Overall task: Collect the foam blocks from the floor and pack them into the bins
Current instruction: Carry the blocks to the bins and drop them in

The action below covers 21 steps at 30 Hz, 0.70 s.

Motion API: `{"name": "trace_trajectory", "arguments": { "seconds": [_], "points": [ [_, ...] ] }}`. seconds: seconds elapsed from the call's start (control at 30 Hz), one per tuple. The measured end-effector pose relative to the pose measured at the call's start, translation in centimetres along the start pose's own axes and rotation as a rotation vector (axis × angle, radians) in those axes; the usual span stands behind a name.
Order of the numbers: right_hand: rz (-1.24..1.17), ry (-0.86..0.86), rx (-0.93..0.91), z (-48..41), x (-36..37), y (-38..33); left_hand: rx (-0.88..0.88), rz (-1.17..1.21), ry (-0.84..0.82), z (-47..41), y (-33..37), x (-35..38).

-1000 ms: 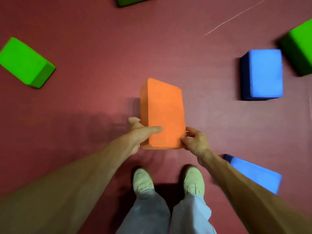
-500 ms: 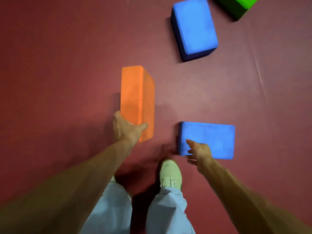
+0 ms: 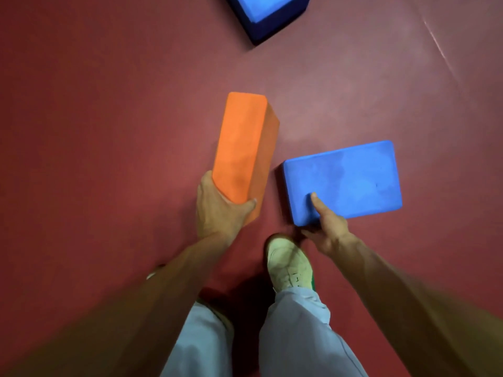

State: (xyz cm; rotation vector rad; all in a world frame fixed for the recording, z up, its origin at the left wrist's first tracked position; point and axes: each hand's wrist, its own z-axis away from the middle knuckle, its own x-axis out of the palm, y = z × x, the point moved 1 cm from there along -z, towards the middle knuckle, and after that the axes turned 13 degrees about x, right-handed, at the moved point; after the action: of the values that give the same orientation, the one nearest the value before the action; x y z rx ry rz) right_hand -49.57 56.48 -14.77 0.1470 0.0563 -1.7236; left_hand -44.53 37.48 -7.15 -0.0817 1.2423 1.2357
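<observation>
Head view: orange block (image 3: 245,148) sits centre-left, seemingly lifted, its near end gripped by left hand (image 3: 217,213) w/ thumb wrapped across. Just right of it, blue block (image 3: 343,180) lies flat on floor (image 3: 109,104); right hand (image 3: 329,229) pinches its near-left corner, thumb on top, fingers hidden. 2nd blue block (image 3: 269,12) at far edge is untouched. No bins in view, so prob. early stage w/ nothing seen packed.

Likely a gym: maroon mat floor (image 3: 103,110), foam blocks (image 3: 343,180).
</observation>
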Motion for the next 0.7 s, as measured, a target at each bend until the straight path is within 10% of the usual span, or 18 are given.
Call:
{"name": "trace_trajectory", "arguments": {
  "seconds": [0.37, 0.7],
  "points": [
    [-0.169, 0.134, -0.115, 3.2, 1.1, -2.6, -0.132, 0.086, 0.12, 1.4, -0.9, -3.1],
    [0.785, 0.156, -0.677, 27.4, 7.1, -5.3, -0.367, 0.314, 0.324, 6.8, 7.9, -20.4]
  ]
}}
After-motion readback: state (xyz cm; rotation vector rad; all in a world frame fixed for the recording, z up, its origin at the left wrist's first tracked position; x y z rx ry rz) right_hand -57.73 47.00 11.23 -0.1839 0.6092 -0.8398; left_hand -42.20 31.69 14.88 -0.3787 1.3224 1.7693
